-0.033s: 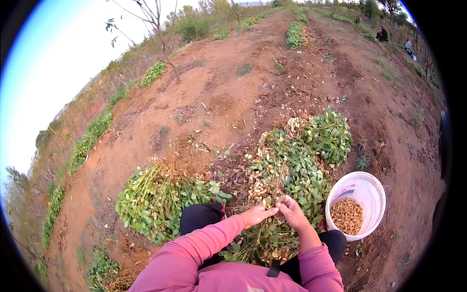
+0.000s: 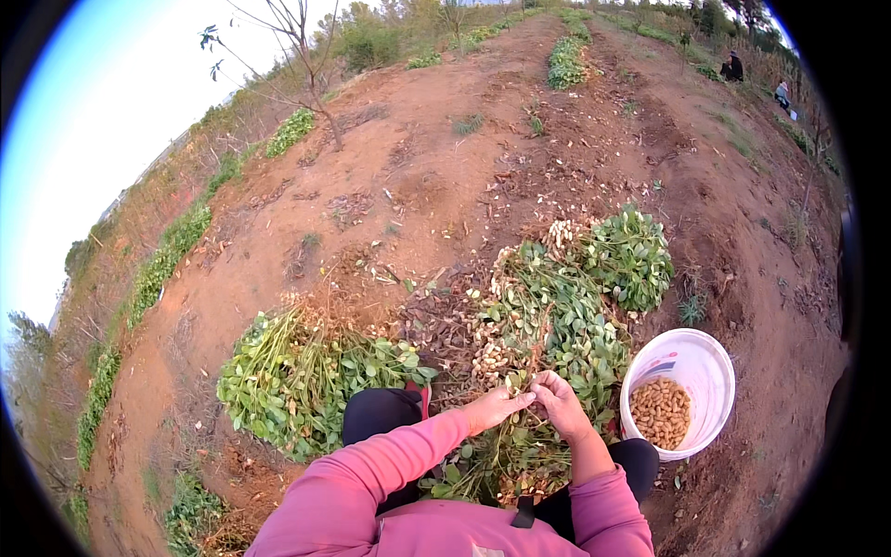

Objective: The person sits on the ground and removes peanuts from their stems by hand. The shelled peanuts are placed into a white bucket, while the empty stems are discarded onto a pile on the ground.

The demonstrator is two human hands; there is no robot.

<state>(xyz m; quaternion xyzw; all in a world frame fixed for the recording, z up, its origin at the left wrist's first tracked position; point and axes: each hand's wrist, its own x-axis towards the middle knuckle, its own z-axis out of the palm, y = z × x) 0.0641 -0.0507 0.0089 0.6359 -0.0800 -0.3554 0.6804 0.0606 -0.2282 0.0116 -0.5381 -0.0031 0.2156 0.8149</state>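
Note:
My left hand (image 2: 495, 409) is closed round the stems of a peanut plant (image 2: 513, 382), whose yellowish leaves poke out above its fingers. Thumb and fingers of my right hand (image 2: 561, 408) pinch together right against the left fingertips; what lies between them is too small to make out. Under and beyond both hands spreads a heap of pulled peanut plants (image 2: 580, 330), with pale peanut pods (image 2: 492, 358) clustered along its left side. To the right of my right hand stands a white bucket (image 2: 713, 395), partly filled with peanuts (image 2: 660, 413).
Another pile of peanut plants (image 2: 278, 381) lies left of my knee. Dry leaves cover the soil between the piles. A thin tree (image 2: 311, 84) stands far left, and more plant heaps (image 2: 566, 63) line the row ahead. Two people (image 2: 732, 67) are far off at right.
Both hands stay together in nearly the same place. The view has shifted very slightly.

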